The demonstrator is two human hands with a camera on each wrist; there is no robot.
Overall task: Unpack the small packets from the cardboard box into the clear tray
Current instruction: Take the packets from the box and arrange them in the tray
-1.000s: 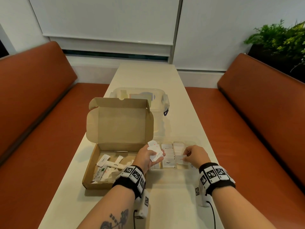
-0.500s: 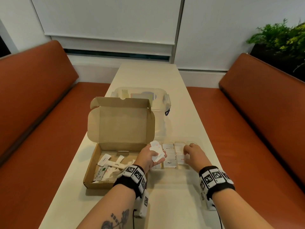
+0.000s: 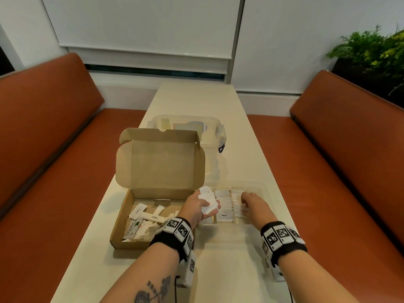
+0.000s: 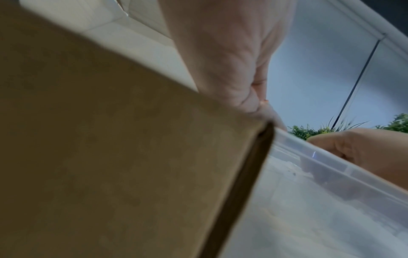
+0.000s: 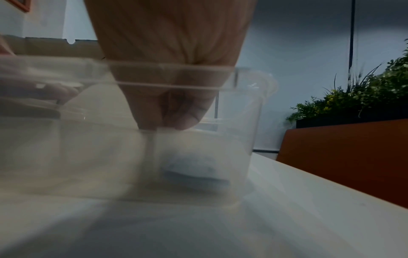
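Head view: white packets (image 3: 207, 202) are gripped by the left hand (image 3: 196, 207); the right hand's (image 3: 253, 203) curled fingers (image 5: 174, 111) are lowered into the clear tray (image 3: 265, 189), their grip unclear.

The head camera looks forward and down along the table (image 3: 196, 101). The left wrist camera sits low, pressed close to the box (image 4: 110, 157) wall. The right wrist camera sits at tabletop level, looking through the tray (image 5: 247, 122) wall. All three share the tray.

Right hand (image 5: 167, 73) fingertips blurred behind clear tray (image 5: 247, 111) wall; grip unreadable. Left-wrist view: cardboard box (image 4: 110, 157) blocks most.
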